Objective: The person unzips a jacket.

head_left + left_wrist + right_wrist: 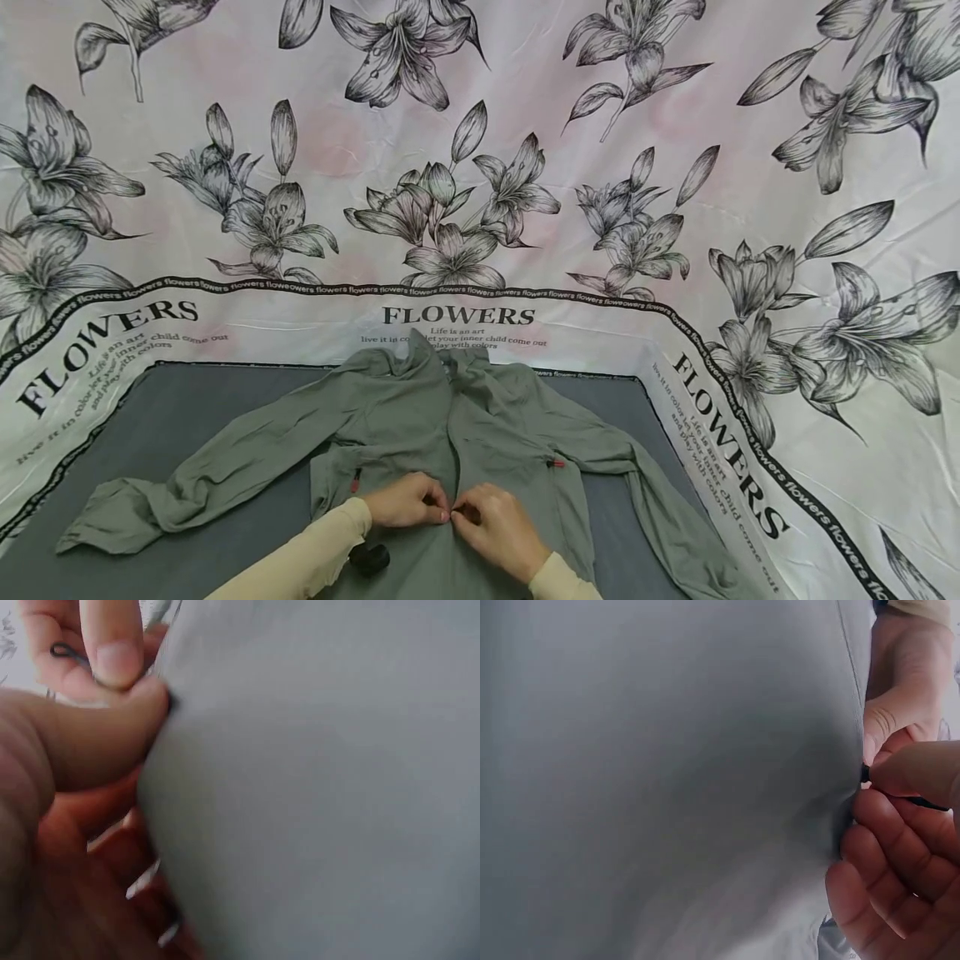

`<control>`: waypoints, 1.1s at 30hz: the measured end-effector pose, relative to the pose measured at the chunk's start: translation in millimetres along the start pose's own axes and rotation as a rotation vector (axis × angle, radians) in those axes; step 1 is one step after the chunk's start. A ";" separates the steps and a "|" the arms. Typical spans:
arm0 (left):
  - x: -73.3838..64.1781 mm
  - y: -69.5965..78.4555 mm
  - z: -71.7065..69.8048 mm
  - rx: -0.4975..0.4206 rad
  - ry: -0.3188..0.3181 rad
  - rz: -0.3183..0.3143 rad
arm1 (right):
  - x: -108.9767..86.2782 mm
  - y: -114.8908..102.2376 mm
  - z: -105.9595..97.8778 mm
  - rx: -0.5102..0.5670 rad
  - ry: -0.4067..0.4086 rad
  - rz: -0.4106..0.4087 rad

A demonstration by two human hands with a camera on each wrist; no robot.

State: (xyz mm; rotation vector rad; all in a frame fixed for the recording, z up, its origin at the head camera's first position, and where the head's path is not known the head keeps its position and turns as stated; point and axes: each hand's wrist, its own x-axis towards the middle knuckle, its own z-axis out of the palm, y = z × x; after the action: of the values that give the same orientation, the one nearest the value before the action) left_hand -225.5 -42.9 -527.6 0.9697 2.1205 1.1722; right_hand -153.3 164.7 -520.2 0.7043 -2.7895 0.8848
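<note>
A grey-green zip jacket (405, 417) lies front up, collar away from me, sleeves spread. Both hands meet at its front opening, below chest height. My left hand (405, 500) pinches the jacket's front edge between thumb and fingers; its thumb (105, 742) presses on the fabric. Close beside it, my right hand (498, 525) pinches a small dark zipper pull, whose thin black loop (61, 650) sticks out past the fingers in the left wrist view. In the right wrist view a black bit (865, 773) shows at the thumb tip. The zipper's teeth are hidden by fingers and fabric.
Beneath the jacket is a dark grey surface (247, 400), bordered by a white floral cloth (315, 333) with black lettering. Two zipped pockets have red-tipped pulls, one on the left (355, 481) and one on the right (557, 463). A black round object (370, 559) sits by the left wrist.
</note>
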 end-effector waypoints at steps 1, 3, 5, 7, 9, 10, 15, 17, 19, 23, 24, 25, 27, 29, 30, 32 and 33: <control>1.7 0.4 -0.4 0.019 0.029 -0.006 | 2.9 1.5 0.5 -0.007 0.004 0.004; 6.3 0.3 -1.3 0.058 0.086 -0.025 | 9.9 6.0 1.5 -0.031 0.013 0.012; 12.4 0.5 -2.6 0.086 0.132 -0.041 | 17.3 11.9 2.5 -0.068 0.027 0.015; 19.4 -0.6 -3.9 0.114 0.179 -0.059 | 25.0 17.7 3.6 -0.110 0.049 0.021; 25.9 -2.2 -5.1 0.126 0.216 -0.086 | 31.6 23.0 5.1 -0.148 0.072 0.030; 28.6 -2.9 -5.7 0.128 0.231 -0.097 | 34.2 25.0 5.6 -0.166 0.082 0.036; 35.5 -8.6 -6.7 0.143 0.264 -0.114 | 38.4 29.3 7.6 -0.201 0.100 0.047; 35.9 -10.4 -6.3 0.146 0.270 -0.109 | 37.5 28.7 7.8 -0.206 0.106 0.040; 36.1 -11.7 -5.9 0.151 0.283 -0.102 | 37.2 27.6 7.4 -0.217 0.116 0.032; 37.6 -13.5 -5.1 0.153 0.308 -0.104 | 37.1 25.4 5.4 -0.232 0.115 0.022; 37.8 -13.6 -4.9 0.150 0.314 -0.109 | 36.9 24.6 4.5 -0.228 0.107 0.024; 37.9 -13.5 -4.7 0.147 0.319 -0.112 | 36.5 23.8 3.7 -0.226 0.100 0.026; 37.8 -13.2 -4.0 0.143 0.331 -0.117 | 35.4 22.1 2.2 -0.214 0.088 0.031; 37.3 -12.8 -2.7 0.141 0.341 -0.122 | 33.3 20.7 1.5 -0.211 0.080 0.035; 37.0 -12.4 -1.9 0.142 0.345 -0.122 | 32.0 20.1 1.3 -0.211 0.079 0.033; 36.1 -11.4 -0.1 0.145 0.354 -0.122 | 29.1 19.3 1.6 -0.211 0.079 0.025; 35.6 -10.8 0.7 0.148 0.358 -0.122 | 27.8 19.1 2.0 -0.209 0.078 0.022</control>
State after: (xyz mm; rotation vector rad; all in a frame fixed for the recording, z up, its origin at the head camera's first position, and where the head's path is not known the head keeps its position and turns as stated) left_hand -250.1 -18.4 -541.0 0.7200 2.5402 1.2129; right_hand -186.8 166.3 -524.4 0.5934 -2.7705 0.5982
